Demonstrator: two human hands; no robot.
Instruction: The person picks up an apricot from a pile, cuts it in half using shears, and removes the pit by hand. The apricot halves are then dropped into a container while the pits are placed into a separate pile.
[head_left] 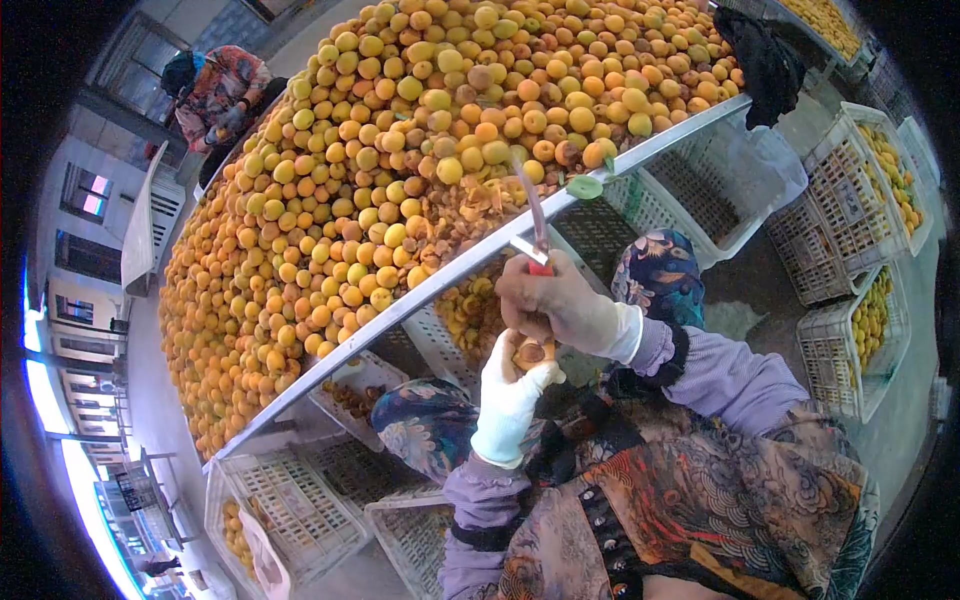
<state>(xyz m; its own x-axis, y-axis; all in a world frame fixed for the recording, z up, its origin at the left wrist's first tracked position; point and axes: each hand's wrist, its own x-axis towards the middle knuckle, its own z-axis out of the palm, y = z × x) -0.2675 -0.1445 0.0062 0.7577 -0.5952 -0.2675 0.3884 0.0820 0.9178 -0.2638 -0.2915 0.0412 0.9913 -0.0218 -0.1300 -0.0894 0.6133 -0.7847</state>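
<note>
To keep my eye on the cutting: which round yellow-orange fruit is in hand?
The fruit with the brown centre showing, pinched in the white-gloved left hand; the others lie heaped or in white plastic crates.

Obstacle: metal rim (pixel 440 282) (slanting)

Knife (pixel 533 200): one; held fruit (pixel 530 353): one; left hand (pixel 508 400): one; right hand (pixel 565 305): one; black armbands (pixel 676 357): two, one per sleeve; other person (pixel 225 95) nearby: one; heaps of fruit (pixel 350 200): two, individual pieces too numerous to count; crates (pixel 290 500): at least seven, overlap obscuring the exact total; black cloth (pixel 765 65): one.
</note>
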